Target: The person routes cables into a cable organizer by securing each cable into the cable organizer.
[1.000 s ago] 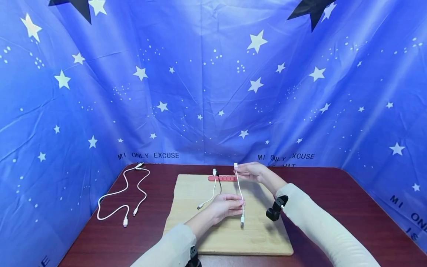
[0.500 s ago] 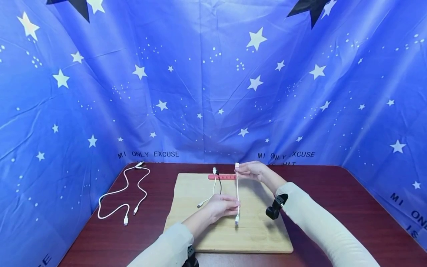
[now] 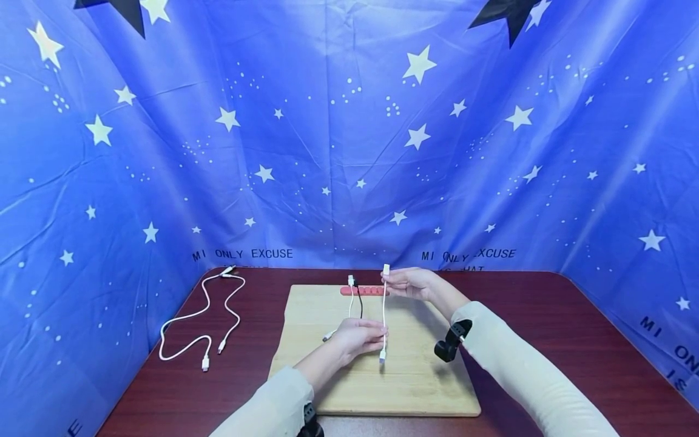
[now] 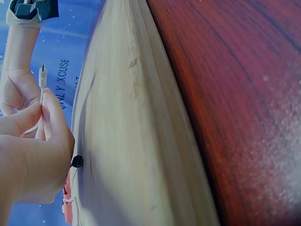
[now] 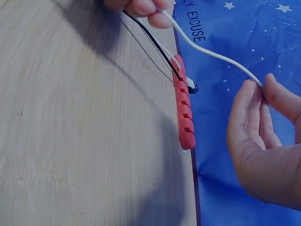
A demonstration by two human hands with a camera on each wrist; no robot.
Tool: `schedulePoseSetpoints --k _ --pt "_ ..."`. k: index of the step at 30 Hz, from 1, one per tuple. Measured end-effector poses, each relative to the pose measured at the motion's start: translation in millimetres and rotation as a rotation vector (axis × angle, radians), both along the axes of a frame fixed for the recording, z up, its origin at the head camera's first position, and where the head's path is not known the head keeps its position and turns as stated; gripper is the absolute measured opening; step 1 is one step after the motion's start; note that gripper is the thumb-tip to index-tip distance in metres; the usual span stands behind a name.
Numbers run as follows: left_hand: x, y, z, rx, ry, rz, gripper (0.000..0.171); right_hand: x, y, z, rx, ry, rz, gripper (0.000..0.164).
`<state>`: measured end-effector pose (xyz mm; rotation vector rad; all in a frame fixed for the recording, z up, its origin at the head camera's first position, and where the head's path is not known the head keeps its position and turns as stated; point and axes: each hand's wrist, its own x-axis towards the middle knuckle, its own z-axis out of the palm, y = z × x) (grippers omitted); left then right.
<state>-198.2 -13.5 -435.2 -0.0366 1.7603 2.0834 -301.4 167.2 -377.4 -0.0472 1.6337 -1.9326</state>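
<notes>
A short white USB cable [image 3: 384,311] is stretched in the air between my two hands, over the wooden board. My left hand [image 3: 356,338] pinches it near its front plug [image 4: 43,76], which sticks out past the fingertips in the left wrist view. My right hand [image 3: 413,283] holds the other end between thumb and fingers, its white plug [image 3: 386,269] pointing up and away. Just below and behind is a red cable holder [image 5: 185,113] with several slots, at the board's back edge. A black cable [image 5: 153,40] and another white cable [image 3: 351,306] sit in its left-hand slots.
The wooden board [image 3: 415,388] lies on a dark red table [image 3: 546,340]. More white cable [image 3: 180,317] lies looped on the table to the left. A blue star-patterned curtain [image 3: 338,152] surrounds the table's back and sides.
My left hand has shifted a little left, and the near end of the held cable has swung left with it. The right hand has stayed nearly in place, still gripping the far end.
</notes>
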Motion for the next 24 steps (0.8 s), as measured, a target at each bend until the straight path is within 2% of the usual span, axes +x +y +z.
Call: schedulePoseSetpoints --k 15,24 --pt "1.0 -2.4 1.7 0.0 0.004 0.005 0.027 -1.4 -4.6 1.0 -0.001 0.02 -0.032 0.027" --pt "-0.8 -9.7 2.2 0.012 0.02 0.016 0.031 -9.8 -7.2 3.1 -0.018 0.004 -0.025 0.025"
